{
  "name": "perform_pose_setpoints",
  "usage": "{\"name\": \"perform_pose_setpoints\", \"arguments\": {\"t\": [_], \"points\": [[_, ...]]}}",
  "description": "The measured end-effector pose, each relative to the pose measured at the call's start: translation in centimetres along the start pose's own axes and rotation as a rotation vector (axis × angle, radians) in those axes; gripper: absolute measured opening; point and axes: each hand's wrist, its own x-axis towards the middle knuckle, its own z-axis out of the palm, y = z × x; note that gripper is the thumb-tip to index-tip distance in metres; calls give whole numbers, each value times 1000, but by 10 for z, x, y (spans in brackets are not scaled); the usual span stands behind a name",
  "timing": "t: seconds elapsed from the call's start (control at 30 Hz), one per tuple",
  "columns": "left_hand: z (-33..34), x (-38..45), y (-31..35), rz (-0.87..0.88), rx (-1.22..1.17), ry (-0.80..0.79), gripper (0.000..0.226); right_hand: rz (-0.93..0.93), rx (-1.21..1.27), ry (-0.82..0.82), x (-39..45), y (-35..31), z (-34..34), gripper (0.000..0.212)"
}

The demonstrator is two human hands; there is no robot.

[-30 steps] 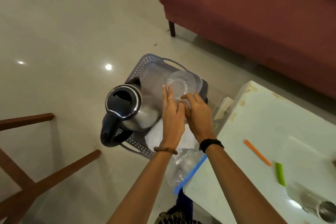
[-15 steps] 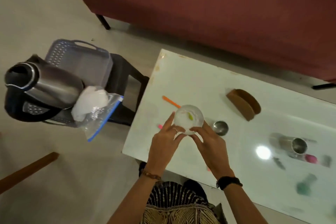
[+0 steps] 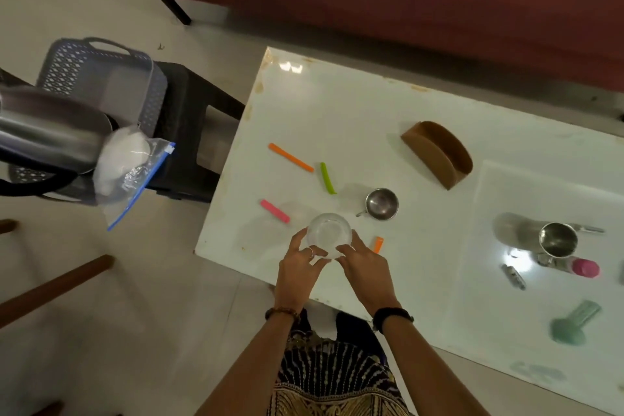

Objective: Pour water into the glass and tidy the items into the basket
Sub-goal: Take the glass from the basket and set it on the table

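1. both hands on the glass (image 3: 329, 236) now; left hand (image 3: 299, 268) curls round its left side, right hand (image 3: 366, 268) grips its right side, fingers wrapped on the rim
2. glass sits over the near left part of the white table (image 3: 337, 118); cannot tell whether its base touches the top
3. pink clip (image 3: 274, 211) lies just left of the glass; a short orange clip (image 3: 378, 244) peeks out just right of it, beside the right hand
4. farther back a long orange clip (image 3: 290, 157) and a green clip (image 3: 328, 178) lie near each other; a small steel cup (image 3: 381, 203) stands to the far right of the glass
5. brown holder (image 3: 437, 154) stands farther right; a steel mug (image 3: 557, 241) beyond it, a pink cap (image 3: 586, 267) just beside the mug
6. off to the left, the grey basket (image 3: 101, 74) rests on a dark stool (image 3: 189, 132); the kettle (image 3: 50, 132) and a zip bag (image 3: 130, 169) lie in the basket, the bag hanging over its near edge
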Motion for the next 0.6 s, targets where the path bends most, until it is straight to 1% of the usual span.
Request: {"name": "perform_pose_setpoints", "arguments": {"t": [0.13, 0.23, 0.3, 0.37, 0.43, 0.47, 0.53, 0.6], "points": [[4, 9, -4, -17, -31, 40, 11, 10, 5, -23, 12, -1, 10, 17], [2, 14, -7, -4, -16, 17, 13, 28, -13, -16, 16, -3, 14, 23], [-1, 15, -8, 15, 40, -3, 15, 48, -31, -19, 14, -6, 13, 32], [-9, 11, -8, 48, 83, -20, 26, 82, -22, -26, 10, -16, 7, 42], [-22, 4, -5, 98, 51, 3, 38, 158, -55, -28, 4, -31, -5, 43], [-33, -2, -3, 119, 2, 48, 38, 186, -81, -15, 1, -42, -12, 39], [-60, -17, -1, 119, -134, 172, 22, 184, -77, 26, -3, -72, -26, 28], [-94, -31, -4, 39, -294, 291, 7, 121, 26, 68, -5, -114, -40, 20]]}}
